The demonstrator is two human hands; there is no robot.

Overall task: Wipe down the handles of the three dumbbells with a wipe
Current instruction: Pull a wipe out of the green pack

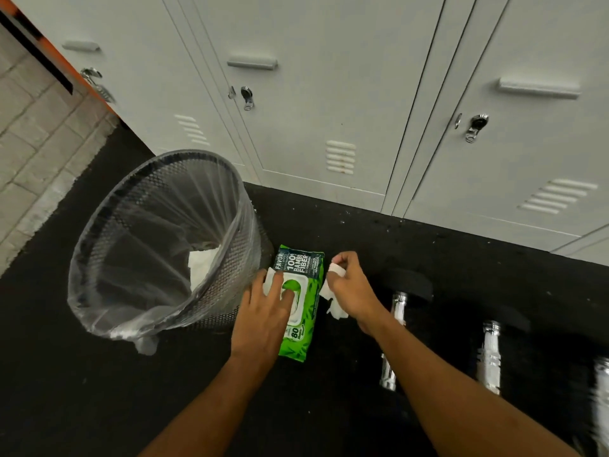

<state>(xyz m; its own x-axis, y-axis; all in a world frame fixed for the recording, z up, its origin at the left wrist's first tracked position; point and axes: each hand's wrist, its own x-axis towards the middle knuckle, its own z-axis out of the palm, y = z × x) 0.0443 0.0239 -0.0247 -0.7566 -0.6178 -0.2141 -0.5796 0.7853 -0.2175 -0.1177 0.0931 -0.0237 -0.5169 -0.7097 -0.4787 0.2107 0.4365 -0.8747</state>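
Note:
A green pack of wipes lies on the black floor. My left hand presses flat on its white lid, fingers straight. Just right of the pack, my right hand pinches a crumpled white wipe that hangs below my fingers. Three dumbbells lie side by side to the right, with black ends and chrome handles: the first handle, the second handle and the third handle, which is cut off by the frame edge.
A mesh bin with a clear liner stands left of the pack and holds a used white wipe. Grey lockers line the back. A tiled wall runs along the left.

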